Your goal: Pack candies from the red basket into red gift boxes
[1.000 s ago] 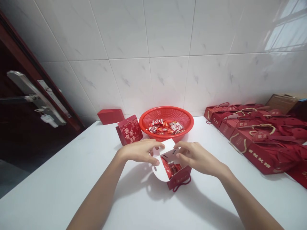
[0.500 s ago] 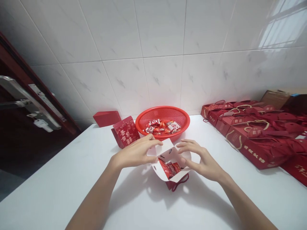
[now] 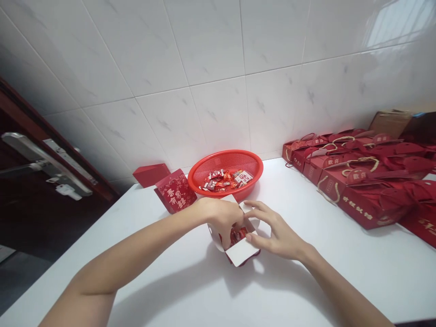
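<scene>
A small red gift box (image 3: 241, 250) with white inner flaps stands with its top open on the white table. Wrapped candies (image 3: 237, 235) in red show inside it. My left hand (image 3: 225, 219) reaches down into the box from above, its fingers bent and their tips hidden among the flaps and candies. On the right side, my right hand (image 3: 272, 229) steadies the box, thumb on the front white flap and fingers at the back flap. Just behind the box is a red plastic basket (image 3: 225, 158) with loose wrapped candies in it.
Left of the basket stand a patterned red box (image 3: 177, 193) and a plain red box (image 3: 151, 175). Rows of red gift boxes with handles (image 3: 357, 200) fill the right side. A tiled wall (image 3: 218, 113) borders the table's back; a door handle (image 3: 30, 152) is at left.
My left hand has moved from the left flap into the box, fingers pointing down. My right thumb now presses the front flap. The view has tilted slightly.
</scene>
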Demonstrator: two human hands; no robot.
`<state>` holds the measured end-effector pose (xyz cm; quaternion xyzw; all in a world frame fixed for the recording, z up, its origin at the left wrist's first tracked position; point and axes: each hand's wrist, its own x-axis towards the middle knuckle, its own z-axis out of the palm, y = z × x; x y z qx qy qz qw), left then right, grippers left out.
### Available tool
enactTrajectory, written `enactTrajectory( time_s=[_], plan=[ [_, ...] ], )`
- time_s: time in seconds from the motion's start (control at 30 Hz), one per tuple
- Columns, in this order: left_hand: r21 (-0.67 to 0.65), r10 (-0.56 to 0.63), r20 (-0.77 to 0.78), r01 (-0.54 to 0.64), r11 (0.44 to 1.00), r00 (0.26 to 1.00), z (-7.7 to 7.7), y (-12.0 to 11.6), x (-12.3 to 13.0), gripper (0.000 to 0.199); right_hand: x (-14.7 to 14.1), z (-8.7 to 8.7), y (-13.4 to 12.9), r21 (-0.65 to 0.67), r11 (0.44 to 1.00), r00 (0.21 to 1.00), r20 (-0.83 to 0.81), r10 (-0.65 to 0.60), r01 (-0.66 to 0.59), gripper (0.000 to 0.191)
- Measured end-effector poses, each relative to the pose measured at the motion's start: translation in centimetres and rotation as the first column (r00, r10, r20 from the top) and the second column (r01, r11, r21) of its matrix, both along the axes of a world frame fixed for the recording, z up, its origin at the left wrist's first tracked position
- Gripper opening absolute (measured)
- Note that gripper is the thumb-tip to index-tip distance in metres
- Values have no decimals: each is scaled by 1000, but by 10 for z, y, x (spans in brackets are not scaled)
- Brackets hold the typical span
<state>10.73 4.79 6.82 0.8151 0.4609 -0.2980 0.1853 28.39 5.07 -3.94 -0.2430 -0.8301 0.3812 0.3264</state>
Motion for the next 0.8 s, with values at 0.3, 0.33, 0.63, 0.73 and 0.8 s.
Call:
enactTrajectory(
  time_s=[0.3,0.33,0.63,0.73,0.8],
  plan=[
    [93,-79,102,70,993,992,-6,7,-10,25,1,-4,4,32,999,999,-38,0,1,39],
    [137,-95,101,81,987,990,-8,9,-11,28,0,-5,5,37,999,999,-50,-4,6,44],
    [412,-175,-32,173,895,984,-24,14,-14,28,-1,-9,8,75,997,992,-126,-4,13,57],
    [353,-136,143,78,932,980,-19,15,-16,27,-2,-10,8,61,998,992,-130,-3,11,65],
    [297,-88,243,12,955,966,-19,16,-16,28,-2,-12,7,54,998,993,-120,-3,10,67]
  ],
)
